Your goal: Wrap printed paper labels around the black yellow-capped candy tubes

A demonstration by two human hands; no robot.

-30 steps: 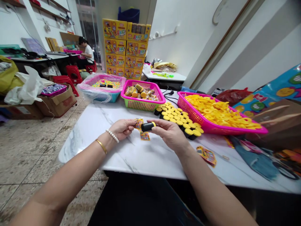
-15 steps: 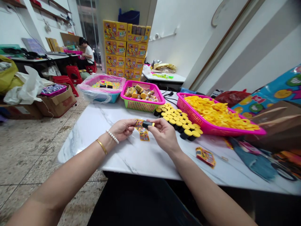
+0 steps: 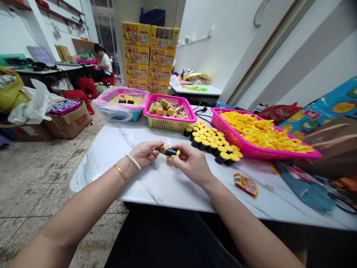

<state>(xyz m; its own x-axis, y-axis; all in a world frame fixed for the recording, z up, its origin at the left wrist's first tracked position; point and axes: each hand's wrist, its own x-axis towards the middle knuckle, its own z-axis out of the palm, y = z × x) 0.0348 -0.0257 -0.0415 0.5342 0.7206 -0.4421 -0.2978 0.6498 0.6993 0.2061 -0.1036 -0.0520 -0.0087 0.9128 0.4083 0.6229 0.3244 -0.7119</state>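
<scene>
The fingers of your right hand (image 3: 192, 162) were closed on the capped end of a black tube (image 3: 170, 152), thumb below, its yellow cap towards the palm. The tube lay roughly level, held above the table (image 3: 167, 191) in front of you. Your left hand (image 3: 145, 153) had thumb and forefinger pinched on a printed wrapper (image 3: 163, 148), its other fingers curled in; the wrapper met the tube's far end, though whether it was stuck there could not be told. Beneath the tube, a second printed piece (image 3: 169, 162) showed partly, cut off from view by your right hand. You wore a beaded bracelet (image 3: 133, 161) and a gold bangle (image 3: 120, 173) on the left arm. Beyond your right hand stood a cluster of upright capped tubes (image 3: 213, 144), beside a pink basket (image 3: 264, 152) heaped with yellow pieces (image 3: 259, 130). Nearer you, right of your forearm, lay a printed stack (image 3: 245, 185). Farther back, a green-and-pink basket (image 3: 167, 124) held filled tubes (image 3: 167, 108), and yellow boxes (image 3: 136, 54) were stacked behind.
</scene>
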